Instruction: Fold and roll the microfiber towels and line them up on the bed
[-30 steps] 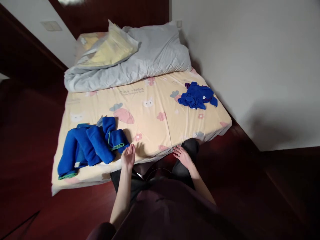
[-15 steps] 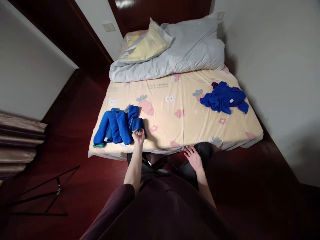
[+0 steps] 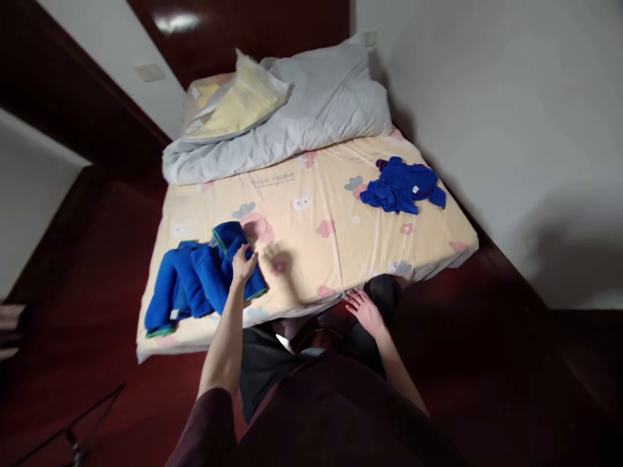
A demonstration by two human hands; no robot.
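Note:
A blue fleece garment with green edging [image 3: 187, 279] lies bunched on the near left part of the bed. Its right section is spread out, with green trim along the lower and upper edges. My left hand [image 3: 244, 264] is over this right section, fingers bent and apart, with no cloth visibly gripped. A shadow of the hand falls on the sheet beside it. At the bed's front edge, by my knee, my right hand [image 3: 366, 311] rests with fingers spread and holds nothing. Farther right lies a crumpled darker blue garment [image 3: 402, 185] with a small white tag.
The bed [image 3: 296, 256] has a pale yellow patterned sheet. Across its far end are a rolled grey quilt [image 3: 321, 97] and a yellow pillow or cloth [image 3: 243, 97]. A wall [image 3: 511, 130] stands to the right. Thin black stand legs [image 3: 73, 425] are on the floor at lower left.
My left hand has let go of the green-edged garment's right section, which now lies flatter and wider, and has lifted. The view has turned right. My right hand stays at the bed edge.

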